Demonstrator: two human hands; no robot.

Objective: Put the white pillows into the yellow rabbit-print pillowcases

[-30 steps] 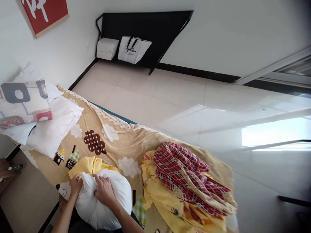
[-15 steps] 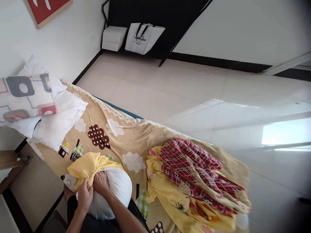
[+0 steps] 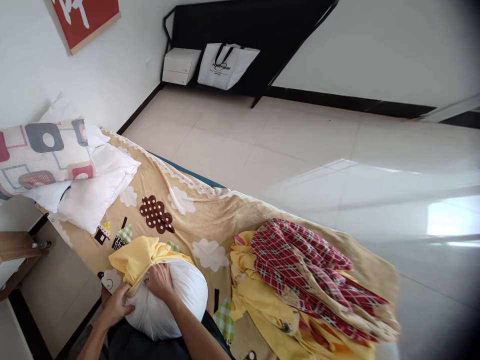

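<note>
A plump white pillow (image 3: 187, 287) rests against my lap at the bed's near edge. A yellow pillowcase (image 3: 137, 255) covers its far-left end, with the loose cloth bunched up. My left hand (image 3: 117, 304) grips the pillowcase's edge on the left, its fingers against the pillow's side. On top of the pillow, my right hand (image 3: 160, 281) has its fingers curled at the pillowcase's opening; the fingertips are partly hidden by cloth. Both hands are closed.
Red plaid cloth (image 3: 296, 265) and yellow fabric (image 3: 262, 295) lie heaped on the tan patterned blanket (image 3: 221, 220). White pillows (image 3: 101, 185) and a patterned pillow (image 3: 48, 155) are piled at left. A white bag (image 3: 227, 70) and white boxes (image 3: 182, 65) stand on a black rack.
My left hand has shifted left and down along the pillowcase's edge, spreading away from my right hand. My right hand stays near the opening. The whole view has shifted slightly.
</note>
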